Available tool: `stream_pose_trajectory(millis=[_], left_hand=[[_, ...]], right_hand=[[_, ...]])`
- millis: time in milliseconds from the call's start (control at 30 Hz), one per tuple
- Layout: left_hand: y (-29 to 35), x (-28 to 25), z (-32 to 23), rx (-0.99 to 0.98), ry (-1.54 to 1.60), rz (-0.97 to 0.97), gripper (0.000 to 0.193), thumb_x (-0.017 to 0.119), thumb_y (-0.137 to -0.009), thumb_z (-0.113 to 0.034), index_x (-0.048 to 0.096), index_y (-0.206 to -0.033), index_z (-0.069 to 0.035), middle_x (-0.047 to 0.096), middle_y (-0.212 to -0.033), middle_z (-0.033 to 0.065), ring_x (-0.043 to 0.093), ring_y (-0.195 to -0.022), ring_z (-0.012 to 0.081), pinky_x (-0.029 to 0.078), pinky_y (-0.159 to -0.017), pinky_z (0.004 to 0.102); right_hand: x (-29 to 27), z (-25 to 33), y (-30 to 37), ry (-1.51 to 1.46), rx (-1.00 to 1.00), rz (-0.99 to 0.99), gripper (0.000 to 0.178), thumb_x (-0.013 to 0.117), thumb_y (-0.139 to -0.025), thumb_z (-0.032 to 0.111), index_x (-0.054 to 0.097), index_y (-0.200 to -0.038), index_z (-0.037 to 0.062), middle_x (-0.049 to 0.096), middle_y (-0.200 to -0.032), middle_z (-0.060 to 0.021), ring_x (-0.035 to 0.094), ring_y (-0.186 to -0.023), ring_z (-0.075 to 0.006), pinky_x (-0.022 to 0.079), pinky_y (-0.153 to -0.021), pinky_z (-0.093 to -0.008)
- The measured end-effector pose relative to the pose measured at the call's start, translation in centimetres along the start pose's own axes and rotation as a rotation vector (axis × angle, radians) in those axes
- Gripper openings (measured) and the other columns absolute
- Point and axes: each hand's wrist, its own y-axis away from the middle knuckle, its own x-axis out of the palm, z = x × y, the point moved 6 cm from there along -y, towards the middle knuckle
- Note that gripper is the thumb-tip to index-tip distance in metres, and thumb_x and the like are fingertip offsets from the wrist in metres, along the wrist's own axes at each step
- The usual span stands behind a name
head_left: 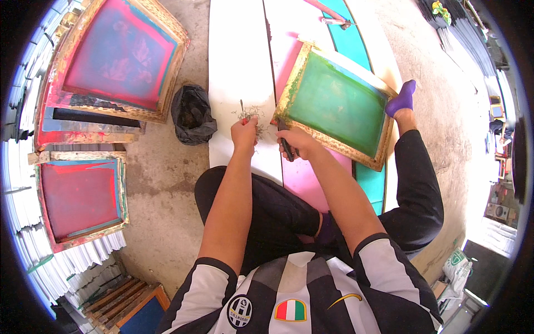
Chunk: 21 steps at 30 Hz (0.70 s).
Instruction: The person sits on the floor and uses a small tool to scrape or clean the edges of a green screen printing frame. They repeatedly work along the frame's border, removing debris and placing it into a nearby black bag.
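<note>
My left hand is closed round a red-handled screwdriver, whose thin dark shaft points away from me. Black-handled pliers are gripped in my right hand. Their jaws reach the left corner of a wooden screen-printing frame with green mesh. The frame lies tilted across the boards, its right side by my purple-socked foot. Small thin bits, looking like pulled staples, are scattered on the white board around my left hand.
An open black plastic bag stands left of the white board. Farther left lean a large pink-and-blue screen frame and a smaller red one, beside stacked white sheets. A tool with a red handle lies at the far end of the boards.
</note>
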Motion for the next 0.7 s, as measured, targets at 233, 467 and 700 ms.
stream_pose_trajectory(millis=[233, 467, 700], left_hand=[[-0.7, 0.4, 0.9, -0.038, -0.035, 0.063, 0.025, 0.073, -0.087, -0.025, 0.058, -0.082, -0.005, 0.056, -0.071, 0.0034, 0.041, -0.040, 0.0111, 0.031, -0.037, 0.0290], [0.3, 0.9, 0.6, -0.096, -0.059, 0.148, 0.025, 0.073, -0.086, -0.027, 0.063, -0.087, -0.004, 0.058, -0.072, 0.0026, 0.042, -0.042, 0.0109, 0.032, -0.038, 0.0293], [0.7, 0.5, 0.4, -0.094, -0.168, 0.254, 0.024, 0.073, -0.086, -0.026, 0.064, -0.089, -0.004, 0.058, -0.070, 0.0021, 0.043, -0.043, 0.0100, 0.029, -0.038, 0.0302]], right_hand=[[1.4, -0.4, -0.4, 0.153, -0.268, -0.318, 0.029, 0.056, -0.088, 0.023, 0.058, -0.087, -0.0057, 0.063, -0.068, -0.0189, 0.064, -0.052, -0.0276, 0.050, -0.045, -0.0426], [2.8, 0.0, 1.4, 0.583, -0.328, -0.627, 0.041, 0.056, -0.088, 0.032, 0.064, -0.105, -0.0035, 0.068, -0.096, -0.0297, 0.066, -0.095, -0.0470, 0.051, -0.088, -0.0546], [4.3, -1.9, 0.4, 0.661, -0.469, -0.367, 0.038, 0.059, -0.090, 0.032, 0.064, -0.103, -0.0035, 0.068, -0.093, -0.0290, 0.068, -0.090, -0.0445, 0.053, -0.082, -0.0525]])
